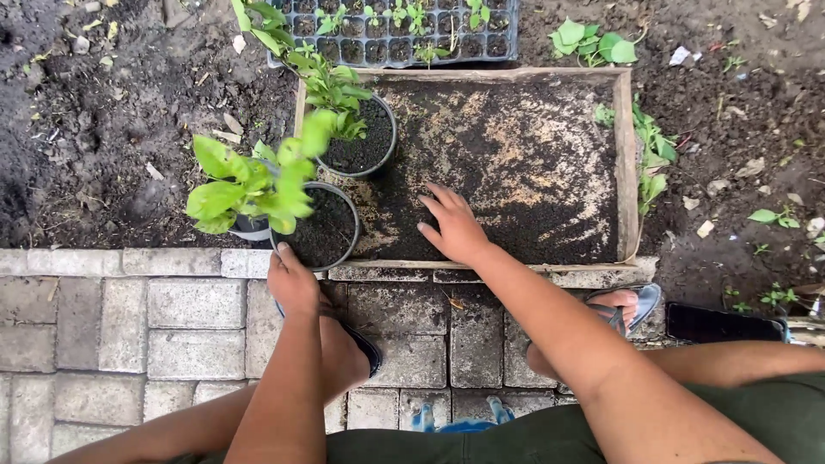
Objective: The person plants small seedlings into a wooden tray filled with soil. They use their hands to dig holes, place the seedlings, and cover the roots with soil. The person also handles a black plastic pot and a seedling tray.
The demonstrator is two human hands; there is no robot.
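My left hand (292,279) grips the near rim of a grey pot (322,228) filled with dark soil; a bright green leafy plant (253,185) spreads over its left side. My right hand (454,228) rests palm down, fingers spread, on the soil inside a shallow wooden frame (626,163), near its front left. A second grey pot (361,137) with a green plant stands in the frame's far left corner, just behind the first pot.
A black seedling tray (404,34) with small sprouts lies beyond the frame. Grey paving bricks (172,309) run under my knees and sandalled feet (623,305). Bare earth with weeds surrounds the frame; a dark flat object (722,325) lies at the right.
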